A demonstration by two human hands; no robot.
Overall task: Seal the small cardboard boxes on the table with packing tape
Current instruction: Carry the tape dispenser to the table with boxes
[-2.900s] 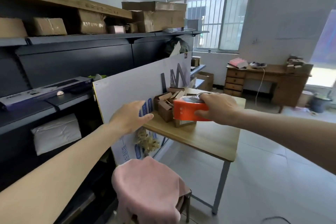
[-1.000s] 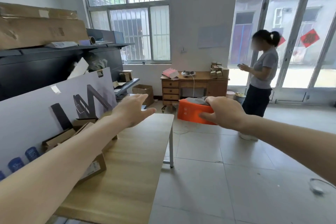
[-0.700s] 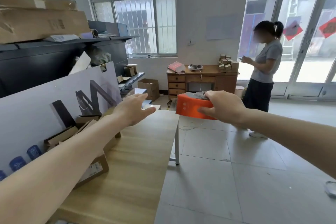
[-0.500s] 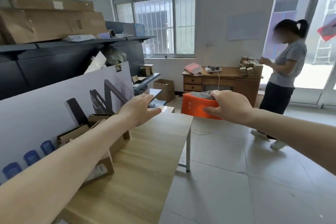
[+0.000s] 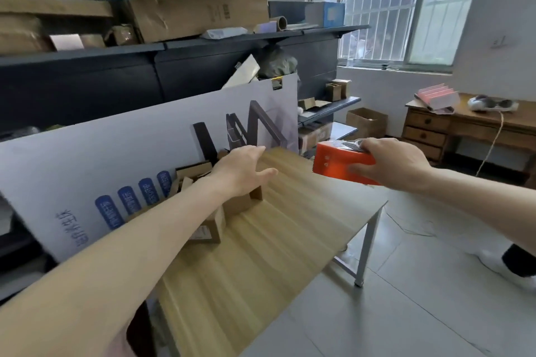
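Fingers (image 5: 359, 168) of R hand (image 5: 391, 164) were clamped round orange tape dispenser (image 5: 336, 164). L hand (image 5: 240, 171) was held spread over small cardboard boxes (image 5: 236, 206).

View swung back to left: cartons (image 5: 200, 13) on shelf (image 5: 179, 45) again at 11 o'clock, glass doors out of frame. Standing person gone, only shoe (image 5: 504, 268) left at 4 o'clock edge. Left hand (image 5: 240, 171) now right over boxes (image 5: 208, 226), before further along table (image 5: 261, 269). Dispenser (image 5: 339, 164) in right hand (image 5: 391, 164) now overlaps table far edge, 1 s ago over floor.
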